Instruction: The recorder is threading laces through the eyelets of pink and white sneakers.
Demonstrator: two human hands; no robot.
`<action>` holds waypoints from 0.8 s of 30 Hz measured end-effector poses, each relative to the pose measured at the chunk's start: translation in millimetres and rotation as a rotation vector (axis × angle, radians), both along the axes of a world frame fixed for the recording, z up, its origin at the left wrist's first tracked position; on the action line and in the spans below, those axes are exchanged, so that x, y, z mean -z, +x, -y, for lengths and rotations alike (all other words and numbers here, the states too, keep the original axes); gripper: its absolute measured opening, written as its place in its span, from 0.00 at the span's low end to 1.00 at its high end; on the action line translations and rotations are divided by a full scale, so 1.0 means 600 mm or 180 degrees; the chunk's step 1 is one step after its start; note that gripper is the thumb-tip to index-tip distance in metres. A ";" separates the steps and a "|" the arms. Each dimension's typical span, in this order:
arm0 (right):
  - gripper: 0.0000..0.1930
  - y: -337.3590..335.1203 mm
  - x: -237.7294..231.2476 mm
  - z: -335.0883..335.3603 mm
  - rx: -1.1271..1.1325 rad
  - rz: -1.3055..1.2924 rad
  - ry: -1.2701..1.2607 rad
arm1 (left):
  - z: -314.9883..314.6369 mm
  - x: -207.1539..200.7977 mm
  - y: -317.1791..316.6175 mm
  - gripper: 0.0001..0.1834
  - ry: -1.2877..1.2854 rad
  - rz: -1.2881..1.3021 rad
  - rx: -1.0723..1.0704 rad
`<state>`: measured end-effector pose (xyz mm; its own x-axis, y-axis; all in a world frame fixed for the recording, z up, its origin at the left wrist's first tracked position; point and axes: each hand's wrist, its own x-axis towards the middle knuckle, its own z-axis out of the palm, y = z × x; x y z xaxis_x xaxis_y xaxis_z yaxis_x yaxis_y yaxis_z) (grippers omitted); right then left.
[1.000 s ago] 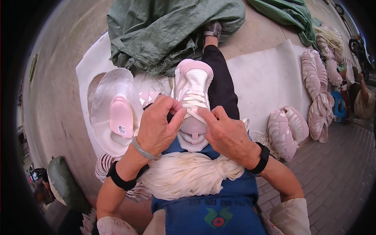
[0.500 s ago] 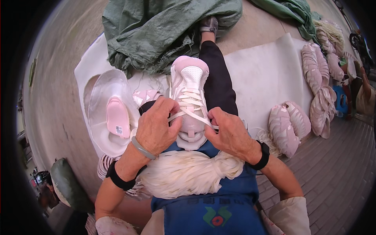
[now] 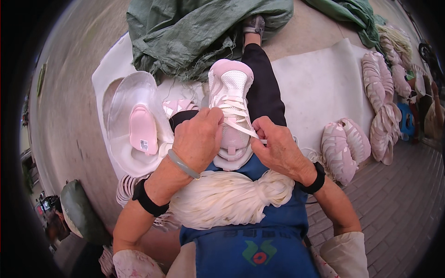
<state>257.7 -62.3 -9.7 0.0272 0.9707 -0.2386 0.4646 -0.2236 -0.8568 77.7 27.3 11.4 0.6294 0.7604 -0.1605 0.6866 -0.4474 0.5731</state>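
Observation:
A pink and white sneaker lies in front of me, toe pointing away, heel toward my lap. A flat white shoelace is threaded through its upper eyelets and slants across the tongue to the right. My right hand pinches that lace beside the collar. On the shoe's left edge, my left hand is closed at the lacing; its fingertips are partly hidden but meet the lace. Across my lap, over the blue apron, rests a bundle of white laces.
On the left, a clear plastic-lined container holds a pink insole. A pair of pink shoe uppers lies at right, with several more beyond. Green sacking covers the far side of a white sheet.
My left hand has moved up and inward along the lacing, its fingers now closed tighter. The crossed laces over the tongue now show as one slanting strand toward my right hand.

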 end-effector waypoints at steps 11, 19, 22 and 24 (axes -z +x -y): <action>0.09 0.001 0.004 -0.005 -0.0054 -0.0004 0.0048 | -0.030 0.006 -0.014 0.09 0.0815 0.0300 0.1066; 0.10 0.001 -0.002 -0.006 -0.0077 -0.0078 0.0017 | -0.037 0.011 -0.041 0.21 0.1336 0.0407 0.2132; 0.13 0.000 -0.010 -0.006 -0.0179 0.0101 -0.0073 | -0.035 0.018 -0.045 0.22 0.1332 0.0366 0.2102; 0.15 -0.005 -0.015 -0.005 -0.0228 0.0223 -0.0133 | -0.029 0.022 -0.048 0.22 0.1186 0.0245 0.1810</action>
